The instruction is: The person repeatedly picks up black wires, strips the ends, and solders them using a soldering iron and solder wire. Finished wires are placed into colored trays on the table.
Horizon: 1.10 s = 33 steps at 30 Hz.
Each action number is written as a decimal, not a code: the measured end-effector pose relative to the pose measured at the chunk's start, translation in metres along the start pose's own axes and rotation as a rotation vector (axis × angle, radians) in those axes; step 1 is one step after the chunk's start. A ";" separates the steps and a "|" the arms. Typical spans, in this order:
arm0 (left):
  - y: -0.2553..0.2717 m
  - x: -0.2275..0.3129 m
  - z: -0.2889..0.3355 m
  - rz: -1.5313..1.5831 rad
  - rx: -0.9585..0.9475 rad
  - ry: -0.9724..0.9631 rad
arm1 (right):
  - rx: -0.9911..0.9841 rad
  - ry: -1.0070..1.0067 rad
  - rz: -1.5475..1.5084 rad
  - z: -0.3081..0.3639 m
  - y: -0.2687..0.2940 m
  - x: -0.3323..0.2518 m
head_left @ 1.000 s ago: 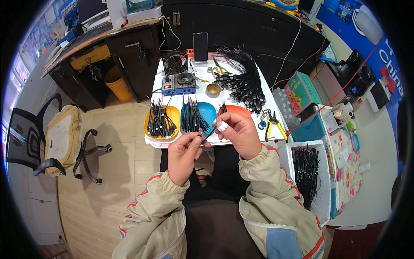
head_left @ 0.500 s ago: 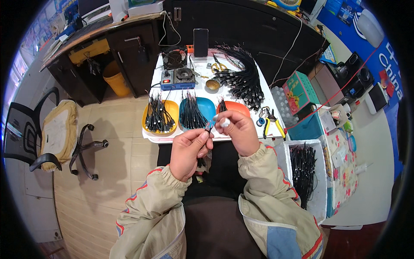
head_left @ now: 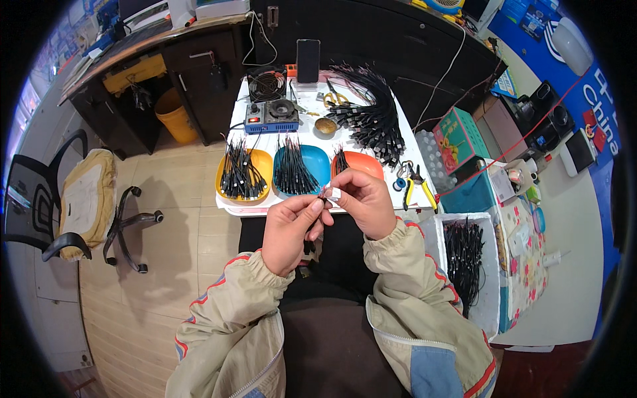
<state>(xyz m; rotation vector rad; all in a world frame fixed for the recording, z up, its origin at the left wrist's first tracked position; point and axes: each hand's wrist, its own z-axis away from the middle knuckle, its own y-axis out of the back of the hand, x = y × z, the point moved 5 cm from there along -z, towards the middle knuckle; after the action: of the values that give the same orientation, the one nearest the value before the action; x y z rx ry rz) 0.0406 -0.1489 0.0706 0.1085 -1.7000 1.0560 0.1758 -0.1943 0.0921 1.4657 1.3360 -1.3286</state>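
A short black cable (head_left: 323,198) is gripped in my left hand (head_left: 289,230), its thin wire ends upward between thumb and forefinger. My right hand (head_left: 367,203) has its thumb and fingertips closed at those wire ends, touching or nearly touching my left fingertips; a white wrap covers part of a digit. What exactly the right fingers pinch is too small to make out. Just beyond my hands stand a yellow tray (head_left: 221,187), a blue tray (head_left: 321,159) and an orange tray (head_left: 371,166), each with black cables in it; the orange one has the fewest.
On the white table lie a big bundle of black cables (head_left: 376,123), a blue heating device (head_left: 272,126), a small round tin (head_left: 325,126), scissors (head_left: 336,99) and yellow-handled pliers (head_left: 418,189). A phone (head_left: 308,61) stands behind. Right, a white foam box (head_left: 492,278) holds more cables; left, an office chair (head_left: 86,205).
My right hand has come down and inward, so its fingertips now meet at the wire ends instead of hovering above them. My left hand keeps its hold on the cable.
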 end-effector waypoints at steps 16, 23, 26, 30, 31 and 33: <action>0.004 0.000 0.004 -0.038 0.015 -0.072 | 0.021 -0.060 -0.212 0.005 -0.003 0.009; 0.004 -0.003 0.005 -0.018 -0.011 -0.040 | -0.203 -0.328 -0.784 0.011 -0.027 0.024; 0.004 -0.005 0.005 0.044 -0.081 0.079 | -0.169 -0.275 -0.664 0.011 -0.023 0.023; 0.005 -0.005 0.006 0.007 -0.099 0.110 | -0.128 -0.299 -0.553 0.014 -0.015 0.021; 0.005 -0.006 0.007 -0.005 -0.115 0.118 | -0.136 -0.295 -0.547 0.014 -0.015 0.020; 0.003 -0.007 0.007 -0.011 -0.153 0.136 | -0.151 -0.288 -0.535 0.014 -0.016 0.020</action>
<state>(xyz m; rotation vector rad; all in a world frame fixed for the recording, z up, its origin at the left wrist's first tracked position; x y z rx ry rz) 0.0364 -0.1546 0.0630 -0.0515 -1.6483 0.9017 0.1559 -0.2002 0.0715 0.7987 1.6507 -1.6511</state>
